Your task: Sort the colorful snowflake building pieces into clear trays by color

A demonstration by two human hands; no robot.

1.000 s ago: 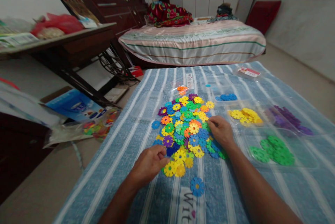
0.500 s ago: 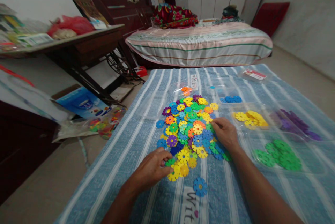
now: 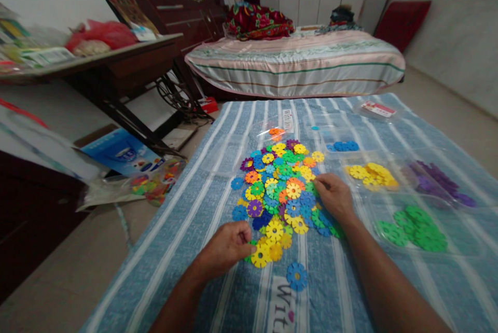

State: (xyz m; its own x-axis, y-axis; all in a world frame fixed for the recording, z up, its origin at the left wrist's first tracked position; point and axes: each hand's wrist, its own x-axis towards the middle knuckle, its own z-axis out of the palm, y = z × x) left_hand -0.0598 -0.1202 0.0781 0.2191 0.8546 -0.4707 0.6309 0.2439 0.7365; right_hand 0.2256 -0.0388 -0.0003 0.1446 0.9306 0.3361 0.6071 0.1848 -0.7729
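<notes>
A heap of flower-shaped plastic discs [image 3: 286, 188] in many colours lies on the striped cloth. At its near left edge is my left hand [image 3: 225, 250], thumb and fingers closed on a green disc [image 3: 249, 258], with yellow discs [image 3: 261, 254] right beside it. My right hand [image 3: 335, 199] rests against the heap's right side, thumb and forefinger pinched together; anything between them is hidden. One blue disc [image 3: 297, 276] lies apart, nearer to me.
Clear plastic trays on the right hold green discs [image 3: 418, 229], yellow discs [image 3: 373, 176], purple discs [image 3: 438, 182] and blue discs [image 3: 343, 146]. Orange discs [image 3: 276, 134] sit in another at the back. A small clear packet [image 3: 378, 110] lies far right. Beyond the table stands a bed [image 3: 295, 63].
My left hand has drawn slightly down and left, its fingers closing, and the green disc has shifted down with it. My right hand stays in place.
</notes>
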